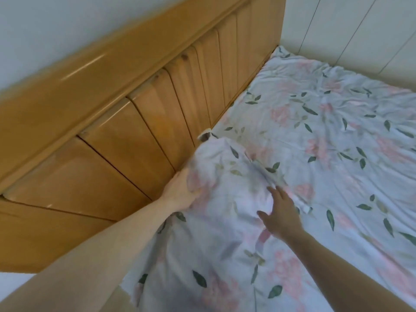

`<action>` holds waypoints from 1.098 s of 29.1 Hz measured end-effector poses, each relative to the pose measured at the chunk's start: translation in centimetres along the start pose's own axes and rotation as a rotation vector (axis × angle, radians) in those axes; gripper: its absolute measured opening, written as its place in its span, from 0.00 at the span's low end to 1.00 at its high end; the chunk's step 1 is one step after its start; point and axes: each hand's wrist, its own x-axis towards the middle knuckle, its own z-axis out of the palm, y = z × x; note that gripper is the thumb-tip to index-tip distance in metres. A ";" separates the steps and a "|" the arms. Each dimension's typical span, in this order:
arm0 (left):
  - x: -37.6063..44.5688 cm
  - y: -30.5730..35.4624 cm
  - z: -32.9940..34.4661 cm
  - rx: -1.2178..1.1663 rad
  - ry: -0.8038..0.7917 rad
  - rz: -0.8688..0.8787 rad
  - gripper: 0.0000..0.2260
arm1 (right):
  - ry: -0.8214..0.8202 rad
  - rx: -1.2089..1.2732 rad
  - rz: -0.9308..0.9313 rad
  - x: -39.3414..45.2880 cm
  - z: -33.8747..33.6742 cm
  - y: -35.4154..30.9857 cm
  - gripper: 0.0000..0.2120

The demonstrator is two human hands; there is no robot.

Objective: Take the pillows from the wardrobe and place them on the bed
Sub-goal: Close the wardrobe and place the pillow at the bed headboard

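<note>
A pillow (pixel 225 176) in a white cover with pink flowers and green leaves lies on the bed (pixel 337 131), up against the wooden headboard. The bed sheet has the same floral print, so the pillow's lower edge is hard to make out. My left hand (pixel 180 188) grips the pillow's left edge beside the headboard. My right hand (pixel 279 212) rests flat on the pillow's top with fingers spread. The wardrobe is not in view.
The slatted wooden headboard (pixel 139 122) runs along the left of the bed. A white panelled wall (pixel 351 30) borders the bed's far side. The rumpled sheet stretches out to the right of the pillow.
</note>
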 end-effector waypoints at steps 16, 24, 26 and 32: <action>-3.3 -19.2 12.4 -0.337 -0.230 -0.490 0.60 | -0.338 0.603 0.411 -4.7 16.7 5.6 0.47; -2.3 -14.1 12.0 -0.177 -0.097 -0.004 0.24 | -0.086 1.043 0.465 -1.4 15.8 2.6 0.21; -1.7 -11.8 10.1 -0.158 0.006 0.125 0.16 | 0.001 1.045 0.392 -0.8 14.2 1.2 0.18; 1.0 -8.5 5.2 -0.014 0.205 0.371 0.11 | 0.258 1.000 0.124 0.9 10.5 -1.8 0.19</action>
